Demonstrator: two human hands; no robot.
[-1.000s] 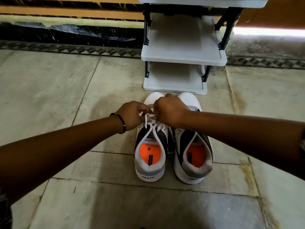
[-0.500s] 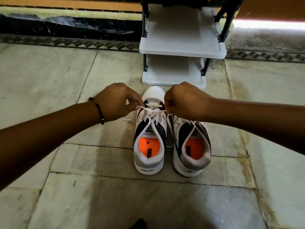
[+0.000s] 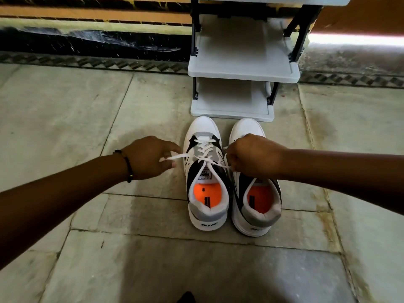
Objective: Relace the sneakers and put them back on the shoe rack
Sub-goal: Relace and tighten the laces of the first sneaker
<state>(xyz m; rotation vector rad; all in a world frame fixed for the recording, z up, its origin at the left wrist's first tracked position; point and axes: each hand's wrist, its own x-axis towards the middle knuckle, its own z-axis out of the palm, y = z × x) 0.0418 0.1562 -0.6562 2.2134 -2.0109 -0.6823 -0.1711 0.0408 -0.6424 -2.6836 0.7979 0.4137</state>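
Two white, grey and black sneakers with orange insoles are set side by side on the pale stone-tile floor [image 3: 109, 248], toes toward the grey plastic shoe rack [image 3: 240, 71]. The flat white lace [image 3: 205, 159] of the left sneaker [image 3: 206, 178] is drawn out sideways across the tongue. One end is pinched between the thumb and fingers of the left hand [image 3: 150, 157], which is closed on it just beside the shoe; the other end is taken into the right hand [image 3: 251, 156], closed into a loose fist over the front of the right sneaker [image 3: 255, 193], though the exact pinch there is hidden and can only be supposed.

The lace is judged soft, limp and light, and somewhat slippery, so it is best held close to its ends and kept under even tension. The sneakers are likely light, with padded collars and firm soles; each is best lifted by the heel collar or across the tongue.

The toes lie just short of the rack's lowest shelf edge. The visible shelves are bare, and open floor is left on both sides for the elbows. The black uprights at the rack's sides are the edges to be cleared.
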